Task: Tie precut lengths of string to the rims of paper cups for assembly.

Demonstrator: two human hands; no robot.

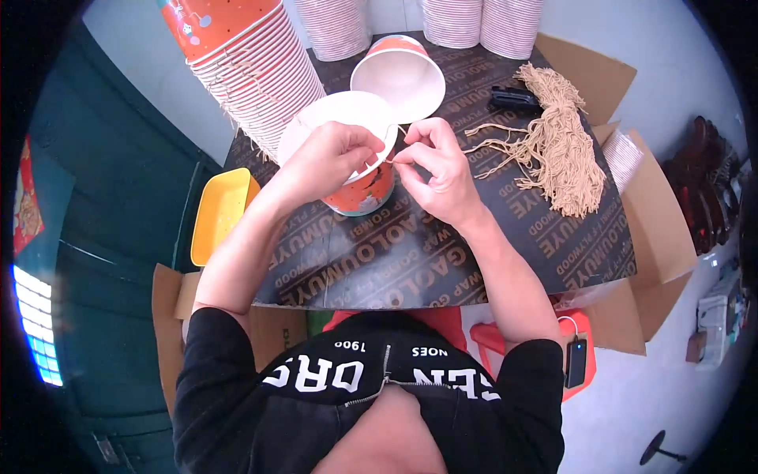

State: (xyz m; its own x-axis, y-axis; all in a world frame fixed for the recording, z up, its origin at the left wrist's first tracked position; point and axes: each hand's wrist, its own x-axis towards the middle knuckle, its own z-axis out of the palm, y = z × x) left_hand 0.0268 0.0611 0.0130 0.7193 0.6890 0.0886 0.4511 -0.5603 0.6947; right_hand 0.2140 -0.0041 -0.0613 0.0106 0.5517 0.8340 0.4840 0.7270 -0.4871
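Observation:
An orange paper bucket (369, 195) with a white inside and rim stands upright on the dark table. Over its mouth, my left hand (335, 160) has its fingers bent together at the right part of the rim; what they pinch is too small to make out. Just outside that rim, my right hand (440, 174) pinches a thin tan cord (403, 130) between thumb and fingers. The cord runs by the bucket's rim, its exact path partly covered by my fingers. A thick bundle of tan cords (559, 150) lies to the right, with several loose strands reaching toward my right hand.
A second bucket (399, 83) lies on its side behind. At left rises a tall nested stack of buckets (257, 87) with cords hanging off it. A black object (515, 99) lies beside the bundle. A yellow bin (221, 212) and cardboard boxes (659, 221) flank the table (442, 268).

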